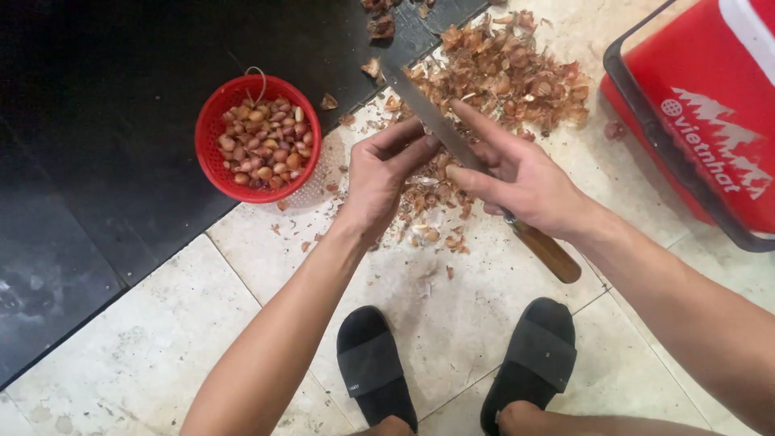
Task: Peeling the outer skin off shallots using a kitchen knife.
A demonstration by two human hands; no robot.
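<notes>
At the bottom of the frame, two black slide sandals point(375, 367) rest flat on pale, mottled stone floor tiles point(145, 355), toes pointing up the frame.

At centre, the right hand point(529, 182) grips a knife point(452, 137) with its lower fingers wrapped round the handle; the index finger lies extended along the blade and the thumb reaches toward the other hand. The wooden handle point(553, 254) protrudes below the palm toward the lower right; the long grey steel blade runs up and left, crossing above both hands.

The left hand point(383, 178) is curled, fingertips pinched together just under the blade and touching the right thumb. Whatever it holds is hidden by the fingers; I cannot tell what it is.

Directly beneath and beyond the hands lies a heap of dry, papery brown peels point(504, 77), spreading toward the upper centre, with loose flakes scattered on the tiles.

To the left of the hands, well apart, a round red perforated plastic basket point(211, 133) holds small peeled shallots point(262, 145), pinkish and glossy. It sits on a dark matte floor surface point(105, 121).

At upper right, a red plastic box point(710, 113) with a dark rim is cut off by the frame edge.
</notes>
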